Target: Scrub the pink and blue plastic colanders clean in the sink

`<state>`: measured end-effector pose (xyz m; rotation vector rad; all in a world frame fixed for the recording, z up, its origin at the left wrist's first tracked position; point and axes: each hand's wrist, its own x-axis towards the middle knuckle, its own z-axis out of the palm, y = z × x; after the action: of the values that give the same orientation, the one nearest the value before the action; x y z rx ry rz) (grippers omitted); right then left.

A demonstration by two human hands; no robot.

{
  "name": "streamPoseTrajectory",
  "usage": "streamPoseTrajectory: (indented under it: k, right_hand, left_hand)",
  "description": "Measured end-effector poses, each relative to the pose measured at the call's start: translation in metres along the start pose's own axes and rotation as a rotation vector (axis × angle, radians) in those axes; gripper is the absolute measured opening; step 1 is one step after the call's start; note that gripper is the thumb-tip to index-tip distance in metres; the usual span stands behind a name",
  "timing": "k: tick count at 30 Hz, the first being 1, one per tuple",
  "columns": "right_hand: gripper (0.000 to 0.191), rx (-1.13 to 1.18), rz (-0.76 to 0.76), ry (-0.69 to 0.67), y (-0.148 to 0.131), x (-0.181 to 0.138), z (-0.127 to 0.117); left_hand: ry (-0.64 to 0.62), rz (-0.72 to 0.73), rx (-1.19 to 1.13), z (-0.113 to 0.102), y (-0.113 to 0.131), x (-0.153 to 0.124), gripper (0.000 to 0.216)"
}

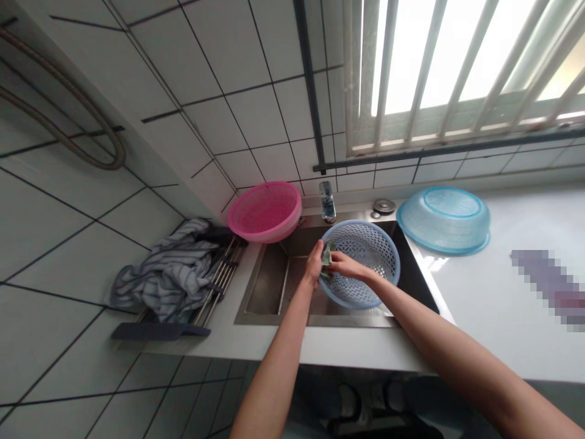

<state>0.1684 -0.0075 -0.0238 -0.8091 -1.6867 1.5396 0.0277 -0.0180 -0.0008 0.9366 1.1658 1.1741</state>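
Note:
A light blue perforated plastic basket (365, 259) is tilted over the steel sink (269, 286), its inside facing me. My left hand (314, 263) grips the basket's left rim. My right hand (343, 266) is closed on a small greenish cloth or sponge (326, 255) and presses it against the basket's rim, right beside my left hand. Both forearms reach in from the bottom of the view.
A pink basket (265, 210) sits at the sink's back left corner. Behind the sink stands the faucet (327, 201). Another pale blue basket (443, 219) lies upside down on the white counter (493, 305). A striped cloth (169, 274) lies on a rack at left.

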Motion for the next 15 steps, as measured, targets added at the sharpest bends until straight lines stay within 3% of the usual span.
streamPoseTrajectory:
  k: [4, 6, 8, 13, 15]
  right_hand:
    - [0.023, -0.042, -0.098, 0.478, -0.007, 0.0, -0.022]
    - [0.025, -0.038, -0.112, 0.588, -0.01, -0.002, -0.031]
    - [0.023, -0.019, -0.103, 0.527, -0.012, -0.004, -0.033]
    - [0.016, 0.001, -0.002, 0.046, -0.015, -0.007, -0.014]
    - [0.015, -0.011, 0.029, -0.047, -0.017, -0.008, -0.009]
  left_hand:
    - [-0.076, 0.02, -0.05, 0.009, 0.0, -0.002, 0.055]
    - [-0.09, 0.028, -0.048, 0.014, -0.002, -0.002, 0.055]
    - [-0.093, 0.023, -0.055, 0.017, -0.004, -0.002, 0.055]
    - [-0.06, -0.006, -0.028, 0.008, -0.002, -0.003, 0.061]
    - [-0.041, -0.002, 0.015, 0.004, 0.001, -0.004, 0.062]
